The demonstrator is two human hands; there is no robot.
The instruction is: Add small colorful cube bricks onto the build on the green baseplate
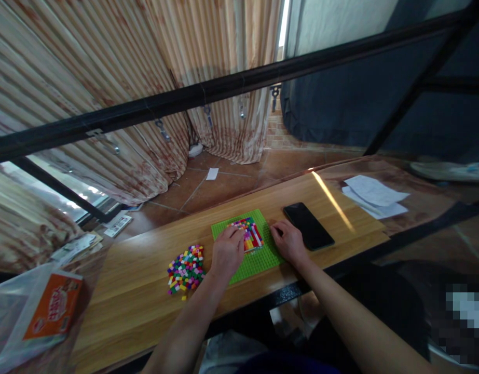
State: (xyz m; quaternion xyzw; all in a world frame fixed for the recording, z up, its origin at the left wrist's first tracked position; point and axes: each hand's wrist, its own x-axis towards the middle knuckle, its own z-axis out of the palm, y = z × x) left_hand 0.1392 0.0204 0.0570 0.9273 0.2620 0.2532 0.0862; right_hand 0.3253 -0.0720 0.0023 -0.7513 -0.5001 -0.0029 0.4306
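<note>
A bright green studded baseplate [245, 272] lies on the wooden board, with a mosaic of small coloured bricks [251, 234] built on its middle. My left hand [228, 252] rests over the left side of the mosaic, fingers pressed together and pointing down at the bricks. Its fingertips are partly hidden, so anything pinched there cannot be made out. My right hand [289, 241] is curled at the plate's right edge, thumb near the bent fingers, with no object showing in it. Left of the plate, a heap of loose small bricks [187, 270] in many colours is spread on the wood.
A black phone [309, 226] lies right of my right hand. White papers [373, 195] rest beyond the board's right end. At lower left stands an orange-labelled box [54, 306] by clear plastic. A dark metal bar [223, 88] crosses in front of striped curtains [138, 104].
</note>
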